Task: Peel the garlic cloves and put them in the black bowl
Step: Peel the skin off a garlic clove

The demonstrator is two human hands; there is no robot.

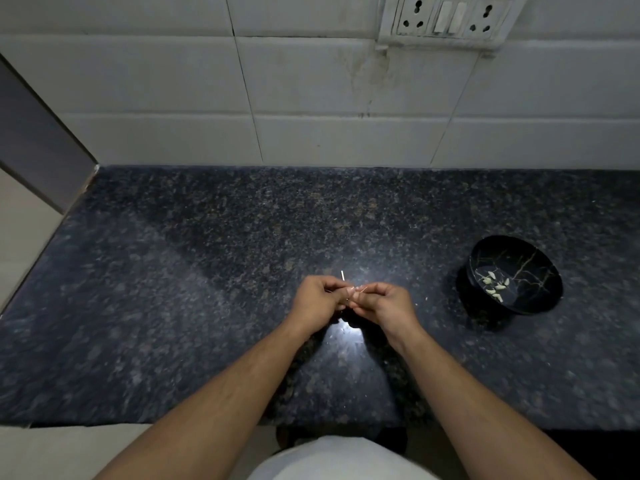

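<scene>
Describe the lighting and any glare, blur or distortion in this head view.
Head view: dim overall; a bright glare patch on the dark speckled granite counter just below the left hand and right hand; wide-angle bending bows the white wall tiles; the small pale clove between the fingers is unclear.

A single wide-angle view is looking forward and down from the person's head, facing a tiled wall [311, 91] at the back of the dark speckled desk [173, 271]. It is sitting close above the near edge of the desk, so both forearms are reaching up from the bottom of the frame and the hands [349, 301] are meeting just below the centre. The lens is bending the tile lines and the desk edges outward. A socket panel [450, 19] is showing at the top right.
</scene>
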